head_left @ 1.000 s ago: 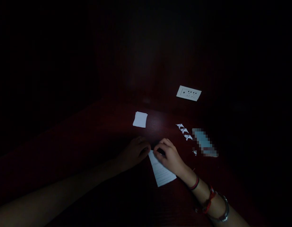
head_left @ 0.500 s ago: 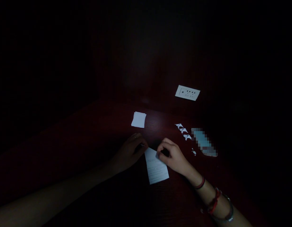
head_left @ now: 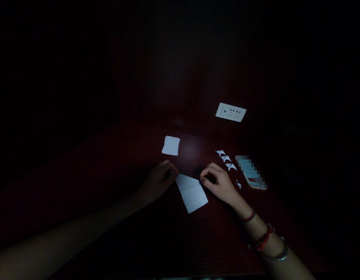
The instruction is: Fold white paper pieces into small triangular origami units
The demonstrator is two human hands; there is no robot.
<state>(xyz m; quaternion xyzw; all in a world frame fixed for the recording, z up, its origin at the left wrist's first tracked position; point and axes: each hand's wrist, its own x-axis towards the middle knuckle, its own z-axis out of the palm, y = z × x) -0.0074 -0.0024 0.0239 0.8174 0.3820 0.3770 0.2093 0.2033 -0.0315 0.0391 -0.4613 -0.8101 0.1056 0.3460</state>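
Two hands meet one printed sheet on the dark red table: the left hand pinches its far left corner, while the right hand curls its fingertips at the far right corner, whether gripping I cannot tell. Beyond lies one stack of white squares; to the right, three folded papers, small scraps, one phone. One socket plate sits behind.

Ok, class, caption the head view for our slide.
Left hand and right hand at a printed sheet; paper stack, folded pieces and phone nearby.
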